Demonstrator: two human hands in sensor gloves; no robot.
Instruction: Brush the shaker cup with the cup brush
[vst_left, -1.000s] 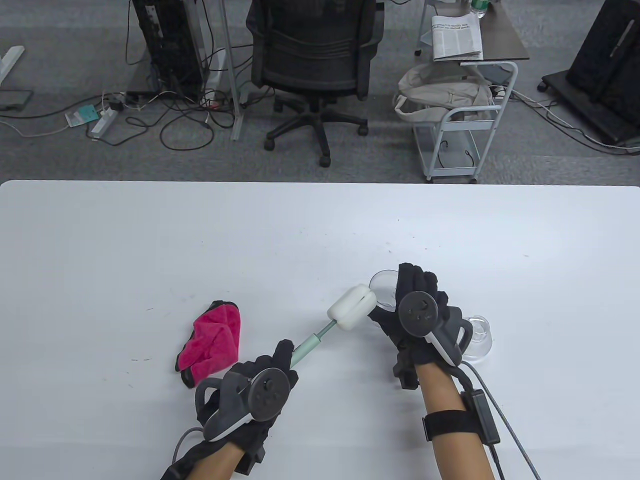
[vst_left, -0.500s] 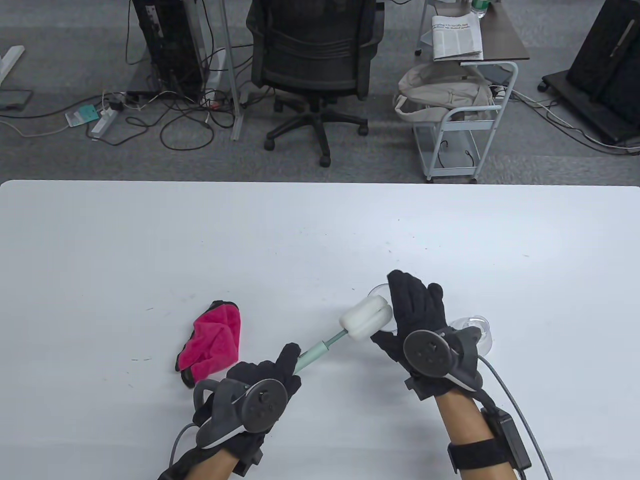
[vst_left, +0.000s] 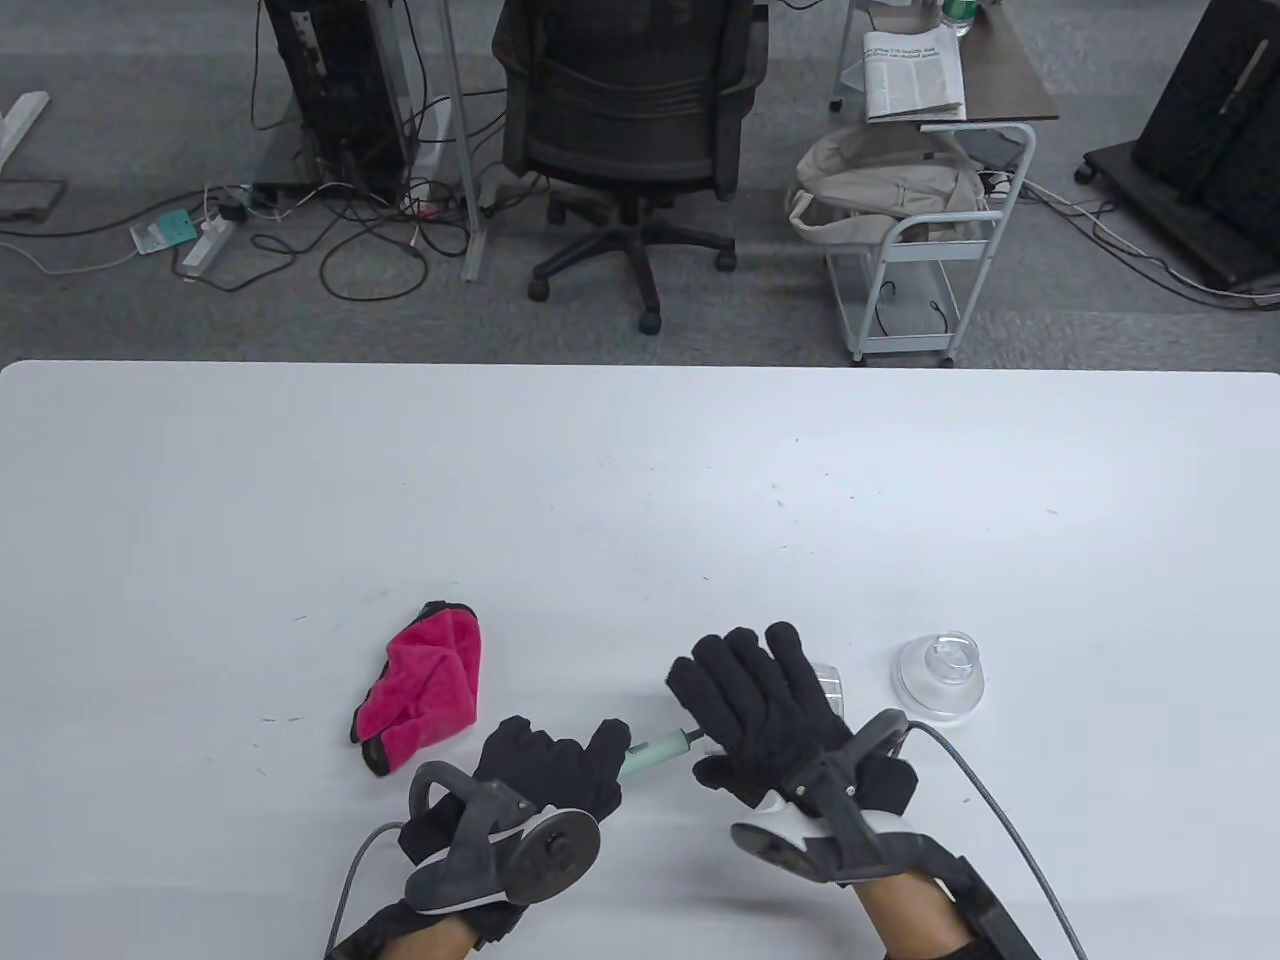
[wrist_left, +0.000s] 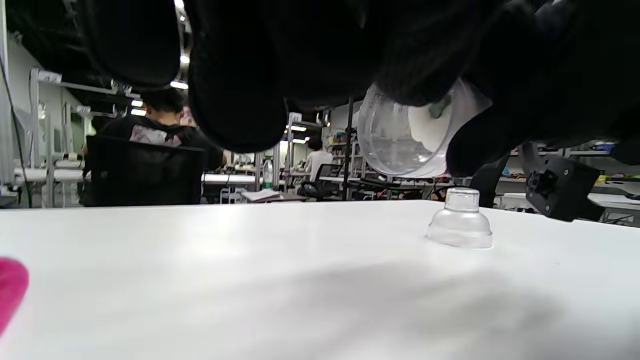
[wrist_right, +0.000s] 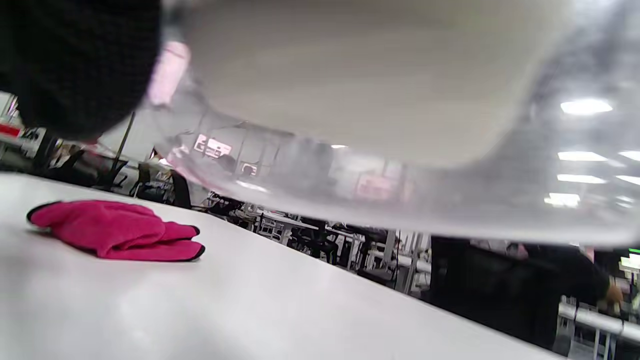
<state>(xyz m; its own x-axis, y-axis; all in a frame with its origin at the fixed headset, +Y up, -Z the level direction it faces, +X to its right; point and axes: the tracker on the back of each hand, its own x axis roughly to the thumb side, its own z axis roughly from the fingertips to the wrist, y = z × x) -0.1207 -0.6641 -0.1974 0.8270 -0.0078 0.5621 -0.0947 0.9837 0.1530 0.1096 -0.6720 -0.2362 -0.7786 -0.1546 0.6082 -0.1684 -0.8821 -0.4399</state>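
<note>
My right hand grips the clear shaker cup, held on its side above the table near the front edge; only its far end shows past my fingers. In the left wrist view the cup shows the white sponge head of the cup brush inside it. My left hand grips the brush's pale green handle, which runs right into the cup. The cup wall fills the top of the right wrist view.
A pink cloth lies left of my hands; it also shows in the right wrist view. The clear domed lid stands on the table to the right, also in the left wrist view. The white table stretches beyond.
Both hands moved toward the table's front edge. My right hand turned the cup onto its side, and the brush's sponge head went from outside the cup mouth to inside it.
</note>
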